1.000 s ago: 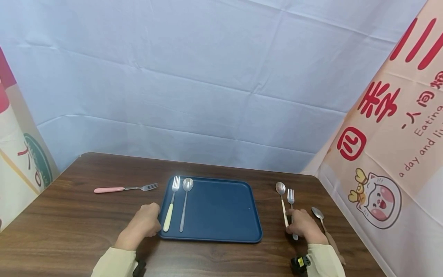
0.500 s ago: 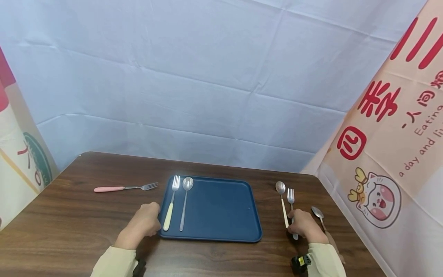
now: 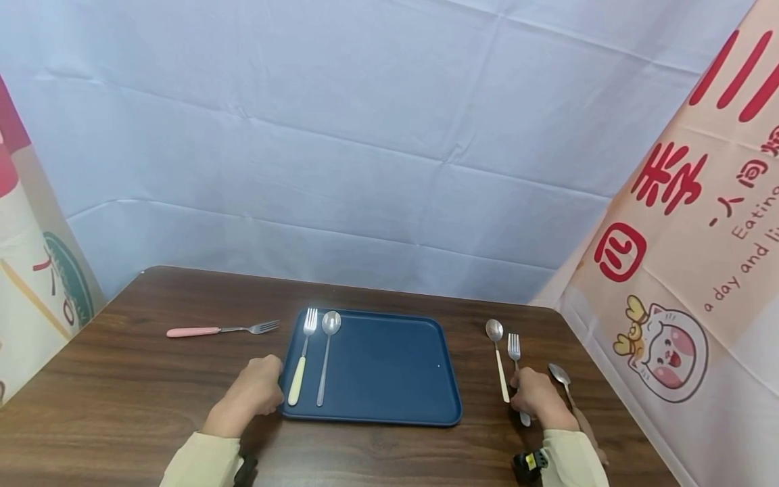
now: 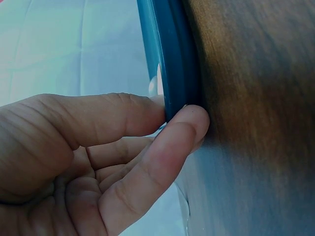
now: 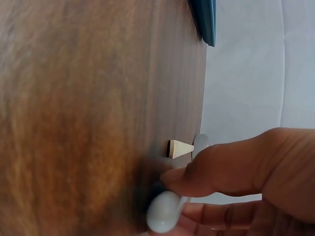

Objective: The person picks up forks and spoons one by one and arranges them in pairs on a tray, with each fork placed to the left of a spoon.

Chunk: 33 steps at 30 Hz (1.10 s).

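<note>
My left hand (image 3: pixel 255 387) pinches the left rim of a blue tray (image 3: pixel 389 365); in the left wrist view thumb and fingers meet at the tray's edge (image 4: pixel 179 59). On the tray's left side lie a fork with a pale yellow handle (image 3: pixel 296 382) and a long metal spoon (image 3: pixel 331 325). At the right, my right hand (image 3: pixel 534 392) pinches a fork (image 3: pixel 514 346) by its handle, whose pale rounded end (image 5: pixel 164 211) shows in the right wrist view. Just left of that fork lies a spoon with a cream handle (image 3: pixel 501 372).
A pink-handled fork (image 3: pixel 193 332) lies left of the tray on the brown wooden table (image 3: pixel 377 450). Another spoon (image 3: pixel 560 374) lies right of my right hand, partly behind the wrist. A pale cloth (image 3: pixel 341 169) hangs behind the table, and a printed cloth (image 3: pixel 688 270) stands at the right.
My right hand has shifted slightly to the right, and the fork's handle with it, away from the cream-handled spoon. The left hand and the tray look unchanged.
</note>
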### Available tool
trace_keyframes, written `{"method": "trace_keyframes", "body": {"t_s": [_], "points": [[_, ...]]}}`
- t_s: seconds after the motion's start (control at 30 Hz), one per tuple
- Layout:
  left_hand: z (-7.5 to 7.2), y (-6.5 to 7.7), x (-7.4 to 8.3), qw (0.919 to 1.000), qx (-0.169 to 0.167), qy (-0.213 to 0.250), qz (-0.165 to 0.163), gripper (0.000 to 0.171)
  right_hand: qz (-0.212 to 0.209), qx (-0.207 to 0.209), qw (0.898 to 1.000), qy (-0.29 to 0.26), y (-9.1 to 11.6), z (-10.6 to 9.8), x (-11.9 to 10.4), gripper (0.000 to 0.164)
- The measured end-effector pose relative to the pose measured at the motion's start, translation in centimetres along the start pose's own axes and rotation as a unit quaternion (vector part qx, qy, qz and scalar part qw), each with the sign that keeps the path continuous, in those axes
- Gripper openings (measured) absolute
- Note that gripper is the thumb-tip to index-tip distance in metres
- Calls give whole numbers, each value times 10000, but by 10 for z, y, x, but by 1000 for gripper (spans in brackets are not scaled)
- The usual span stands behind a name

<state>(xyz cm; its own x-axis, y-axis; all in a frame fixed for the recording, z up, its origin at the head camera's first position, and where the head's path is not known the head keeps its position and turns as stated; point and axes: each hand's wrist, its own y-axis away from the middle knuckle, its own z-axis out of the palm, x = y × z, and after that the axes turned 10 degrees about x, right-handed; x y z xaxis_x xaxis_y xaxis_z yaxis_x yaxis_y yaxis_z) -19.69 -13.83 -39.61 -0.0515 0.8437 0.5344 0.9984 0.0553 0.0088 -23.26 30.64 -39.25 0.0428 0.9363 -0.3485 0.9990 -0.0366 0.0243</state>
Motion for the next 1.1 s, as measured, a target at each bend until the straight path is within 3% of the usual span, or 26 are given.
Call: {"method": "trace_keyframes", "body": {"t_s": [0.47,1.1], "points": [[1,0,-1,10000,-40,7,-61,10,43,33,10000,-26,-3,1,2,27],[2,-1,-2,9998,-24,198,-4,11,368,167,9973,-611,-1,2,11,15]]}}
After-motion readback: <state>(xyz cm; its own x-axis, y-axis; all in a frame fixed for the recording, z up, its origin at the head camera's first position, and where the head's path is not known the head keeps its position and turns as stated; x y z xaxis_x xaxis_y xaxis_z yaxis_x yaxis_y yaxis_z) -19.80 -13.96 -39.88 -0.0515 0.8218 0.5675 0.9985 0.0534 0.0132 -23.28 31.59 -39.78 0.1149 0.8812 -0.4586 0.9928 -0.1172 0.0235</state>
